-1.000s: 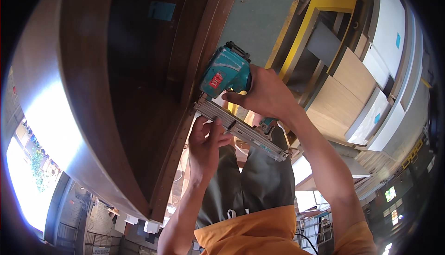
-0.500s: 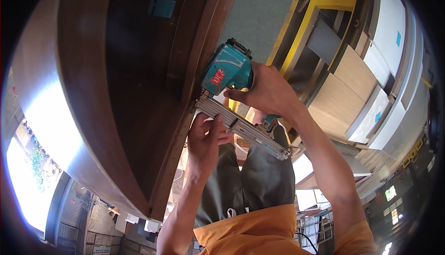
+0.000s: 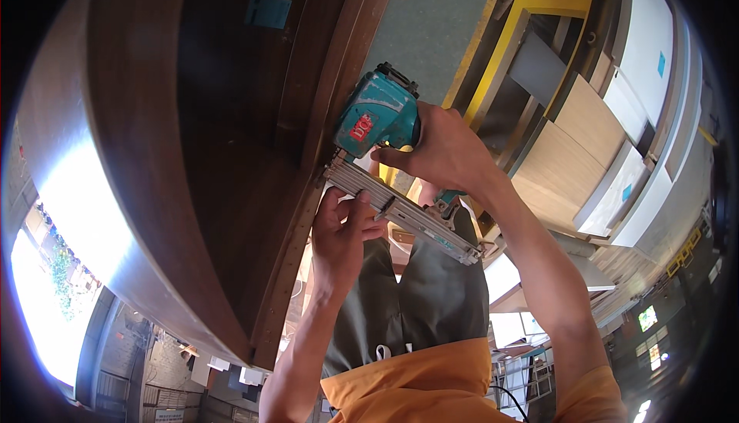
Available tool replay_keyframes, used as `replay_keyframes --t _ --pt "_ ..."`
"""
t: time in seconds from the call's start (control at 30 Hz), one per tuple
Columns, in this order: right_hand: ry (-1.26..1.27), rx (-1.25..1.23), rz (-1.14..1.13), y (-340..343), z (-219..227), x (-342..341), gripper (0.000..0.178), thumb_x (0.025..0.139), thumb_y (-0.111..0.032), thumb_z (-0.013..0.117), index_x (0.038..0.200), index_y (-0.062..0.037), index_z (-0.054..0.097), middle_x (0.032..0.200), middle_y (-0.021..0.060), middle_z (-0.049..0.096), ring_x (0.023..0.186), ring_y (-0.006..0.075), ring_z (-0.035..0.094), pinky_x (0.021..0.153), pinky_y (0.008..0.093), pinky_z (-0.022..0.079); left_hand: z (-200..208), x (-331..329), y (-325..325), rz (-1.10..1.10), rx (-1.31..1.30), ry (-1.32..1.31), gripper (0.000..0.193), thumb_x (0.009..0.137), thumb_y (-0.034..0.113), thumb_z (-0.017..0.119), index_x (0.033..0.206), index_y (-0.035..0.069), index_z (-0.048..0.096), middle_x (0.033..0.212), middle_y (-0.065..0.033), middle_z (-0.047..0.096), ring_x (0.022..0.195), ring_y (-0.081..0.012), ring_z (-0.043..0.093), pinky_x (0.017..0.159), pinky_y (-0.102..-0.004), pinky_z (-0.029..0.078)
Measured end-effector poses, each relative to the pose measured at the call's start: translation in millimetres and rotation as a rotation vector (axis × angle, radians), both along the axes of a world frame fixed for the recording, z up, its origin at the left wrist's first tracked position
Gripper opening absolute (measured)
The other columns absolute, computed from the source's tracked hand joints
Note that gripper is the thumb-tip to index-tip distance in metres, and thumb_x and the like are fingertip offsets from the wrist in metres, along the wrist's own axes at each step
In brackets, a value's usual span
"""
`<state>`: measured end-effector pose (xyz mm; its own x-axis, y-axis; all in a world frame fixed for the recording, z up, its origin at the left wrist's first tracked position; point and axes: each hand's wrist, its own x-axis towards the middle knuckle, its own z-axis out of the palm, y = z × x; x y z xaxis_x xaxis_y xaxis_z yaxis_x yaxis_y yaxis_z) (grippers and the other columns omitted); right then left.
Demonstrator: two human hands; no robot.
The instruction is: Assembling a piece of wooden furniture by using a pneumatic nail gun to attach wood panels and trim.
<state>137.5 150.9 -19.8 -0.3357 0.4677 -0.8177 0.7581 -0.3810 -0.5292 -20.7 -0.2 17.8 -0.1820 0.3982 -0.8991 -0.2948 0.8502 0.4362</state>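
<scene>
A teal pneumatic nail gun (image 3: 377, 111) has its nose against the edge of a dark brown wooden cabinet (image 3: 304, 215). My right hand (image 3: 450, 150) is wrapped round its handle from the right; the trigger is hidden. The gun's long silver magazine (image 3: 419, 223) slants down to the right across my front. Close to the nose, my left hand (image 3: 341, 227) pinches the magazine, thumb on top and fingers curled beneath. Small nail marks run along the cabinet's edge below the gun.
A blue-green sticker (image 3: 269, 13) is on the cabinet's inside. To the right stand a yellow metal frame (image 3: 500, 50), light wood panels (image 3: 566, 165) and white panels (image 3: 639, 53). Green-grey floor (image 3: 431, 26) shows beyond the gun.
The cabinet's left side has shifted very slightly in view. Both hands and the nail gun keep the same place and grip.
</scene>
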Motion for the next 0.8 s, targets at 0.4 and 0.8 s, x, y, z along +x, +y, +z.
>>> replay_keyframes --t 0.4,0.8 --pt "-0.019 0.014 0.041 5 8 -2 0.054 0.078 -0.043 0.084 0.108 0.0003 0.073 0.095 0.0242 0.077 0.094 0.0422 0.075 0.087 0.0479 0.059 -4 1 -5 0.002 0.014 0.002 0.027 0.109 0.028 0.063 0.124 0.007 0.059 0.107 -0.0058 0.074 0.093 -0.0208 0.078 0.077 -0.031 0.064" --pt "-0.004 0.023 0.024 6 10 -3 0.049 0.078 -0.036 0.083 0.11 -0.0008 0.074 0.096 0.0253 0.076 0.094 0.0438 0.074 0.087 0.0494 0.059 -9 5 -6 0.038 0.028 -0.015 0.029 0.107 0.026 0.066 0.128 0.007 0.064 0.114 -0.0033 0.074 0.098 -0.0132 0.074 0.084 -0.0309 0.062"
